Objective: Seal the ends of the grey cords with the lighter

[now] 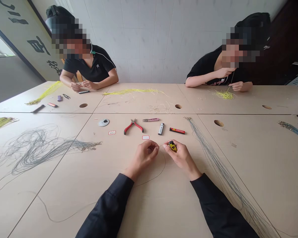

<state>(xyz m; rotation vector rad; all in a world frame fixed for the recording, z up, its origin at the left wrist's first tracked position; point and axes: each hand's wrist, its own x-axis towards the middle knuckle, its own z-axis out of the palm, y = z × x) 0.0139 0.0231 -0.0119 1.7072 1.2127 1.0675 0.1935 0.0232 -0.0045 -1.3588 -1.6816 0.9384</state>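
My left hand (146, 153) is closed in a pinch near the middle of the table, with a thin dark cord (165, 165) curving down from between the two hands. Just to its right, my right hand (180, 156) is wrapped round a yellow and black lighter (173, 146), its thumb and fingertip close to the left fingertips. Beyond the hands lie red-handled pliers (133, 126), pink thread snips (151, 120), a white lighter (161, 129) and a red and black lighter (177, 131).
Grey cord bundles lie at left (52, 150) and right (213, 158). A round metal disc (103, 122) sits beyond the left hand. Two people in black shirts sit across the table (144, 109), near yellow cords (131, 91). The tabletop has round holes.
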